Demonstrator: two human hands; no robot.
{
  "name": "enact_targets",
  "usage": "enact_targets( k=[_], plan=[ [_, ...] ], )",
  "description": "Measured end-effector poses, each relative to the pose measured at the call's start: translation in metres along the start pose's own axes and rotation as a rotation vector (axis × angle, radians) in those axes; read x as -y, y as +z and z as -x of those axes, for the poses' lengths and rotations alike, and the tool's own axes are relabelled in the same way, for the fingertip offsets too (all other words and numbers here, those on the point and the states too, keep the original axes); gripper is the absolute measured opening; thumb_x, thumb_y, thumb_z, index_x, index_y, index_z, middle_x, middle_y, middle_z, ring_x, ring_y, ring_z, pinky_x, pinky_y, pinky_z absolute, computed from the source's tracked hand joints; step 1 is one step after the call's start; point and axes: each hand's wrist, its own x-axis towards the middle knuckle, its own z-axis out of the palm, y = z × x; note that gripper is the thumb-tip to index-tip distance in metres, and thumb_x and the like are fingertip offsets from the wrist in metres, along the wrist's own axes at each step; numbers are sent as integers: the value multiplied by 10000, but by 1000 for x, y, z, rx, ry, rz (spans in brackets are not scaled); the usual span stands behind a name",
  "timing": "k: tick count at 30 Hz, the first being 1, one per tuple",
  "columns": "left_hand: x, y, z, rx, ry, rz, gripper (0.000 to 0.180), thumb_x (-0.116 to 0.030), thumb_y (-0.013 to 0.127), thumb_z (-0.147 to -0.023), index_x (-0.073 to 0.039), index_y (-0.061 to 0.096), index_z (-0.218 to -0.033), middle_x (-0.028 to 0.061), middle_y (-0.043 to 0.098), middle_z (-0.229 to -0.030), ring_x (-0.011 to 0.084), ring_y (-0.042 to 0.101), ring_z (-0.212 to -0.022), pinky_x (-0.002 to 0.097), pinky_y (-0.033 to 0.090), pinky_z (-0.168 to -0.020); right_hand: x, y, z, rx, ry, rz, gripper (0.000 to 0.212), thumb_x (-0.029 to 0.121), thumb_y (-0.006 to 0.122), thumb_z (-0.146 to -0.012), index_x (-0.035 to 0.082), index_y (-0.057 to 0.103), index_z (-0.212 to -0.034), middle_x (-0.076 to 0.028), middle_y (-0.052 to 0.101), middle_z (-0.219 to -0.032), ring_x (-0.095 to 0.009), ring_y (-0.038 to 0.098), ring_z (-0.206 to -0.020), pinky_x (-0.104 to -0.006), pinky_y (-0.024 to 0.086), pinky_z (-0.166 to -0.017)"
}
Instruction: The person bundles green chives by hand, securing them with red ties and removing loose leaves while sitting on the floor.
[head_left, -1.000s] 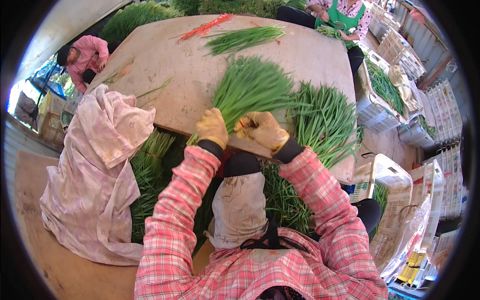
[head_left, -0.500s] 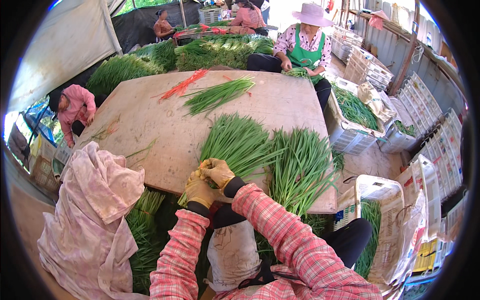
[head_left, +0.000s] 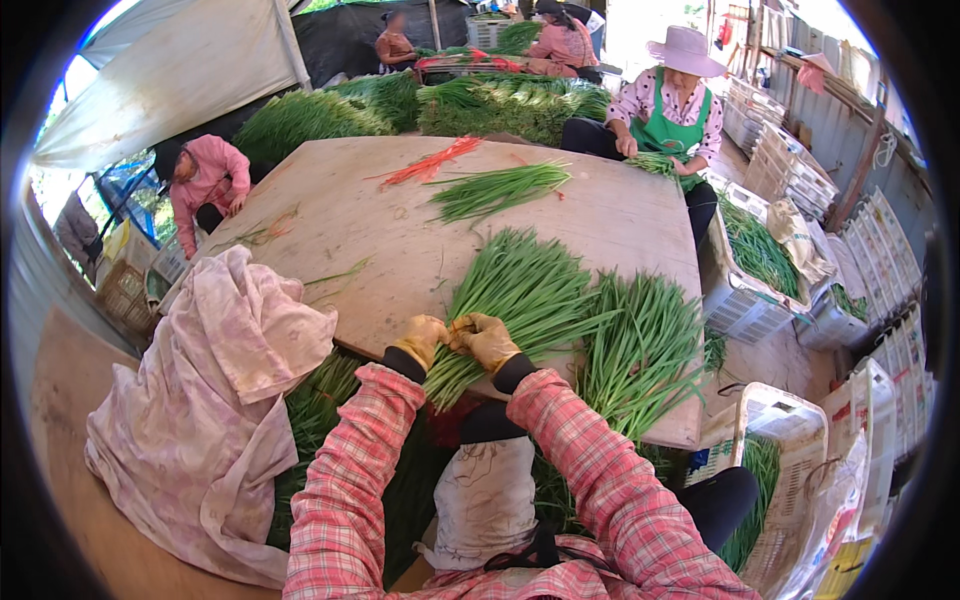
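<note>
A bunch of garlic chives lies at the near edge of the wooden table, leaves fanning away from me and stalk ends poking out below my wrists. Both hands wear yellowish gloves and meet over its gathered stalks. My left hand is closed, its fingertips pinched together. Right beside it, touching, my right hand has its fingers curled and pressed together. Whatever the fingertips pinch is hidden. A second bunch of garlic chives lies just right of my hands, leaves pointing away.
Farther up the table are a smaller green bunch and red ties. A pinkish cloth hangs at my left. Crates of greens stand at right. A co-worker in a green apron and another in pink sit nearby.
The view has swung left, so the scene sits farther right. My hands have gone from overlapping, right above left, to side by side over the stalks. The red bit at my fingers no longer shows.
</note>
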Motion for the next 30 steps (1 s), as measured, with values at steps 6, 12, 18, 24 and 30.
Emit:
enact_targets(
  k=[6, 12, 18, 24, 30],
  plan=[
    [-13, 21, 10, -278, -258, 487, 124, -50, 530, -662, 31, 616, -699, 82, 615, -708, 158, 565, -670, 273, 460, -657, -13, -1, -4, -25, -120, 140, 113, -43, 538, -818, -31, 632, -879, -60, 620, -699, -126, 561, -610, -245, 457, -576],
    [-31, 30, 17, -276, -235, 669, 45, -10, 549, -731, -20, 584, -757, 45, 585, -702, 118, 517, -663, 288, 447, -647, -12, 0, 0, -148, -113, 190, 36, 11, 623, -798, -22, 637, -801, -52, 615, -634, -116, 558, -511, -250, 436, -472],
    [-17, 20, 9, -191, -184, 643, 135, 86, 583, -757, -36, 569, -813, 18, 580, -788, 92, 511, -703, 233, 450, -665, -5, 5, -3, -157, -103, 235, 57, -23, 621, -767, -32, 584, -808, -58, 607, -696, -119, 572, -543, -231, 451, -494],
    [-10, 26, 11, -240, -200, 735, 85, 49, 584, -789, -34, 587, -807, 13, 580, -757, 90, 509, -683, 240, 441, -641, -4, 9, -10, -206, -39, 418, 85, 44, 632, -761, -30, 640, -802, -54, 625, -645, -103, 585, -538, -234, 472, -512],
    [-17, 25, 14, -263, -222, 728, 124, 62, 601, -795, -27, 556, -868, 30, 585, -820, 109, 534, -731, 247, 469, -701, 1, 13, -8, -238, -29, 472, 78, 55, 646, -748, -20, 657, -765, -45, 620, -617, -95, 568, -511, -236, 457, -492]
  ],
)
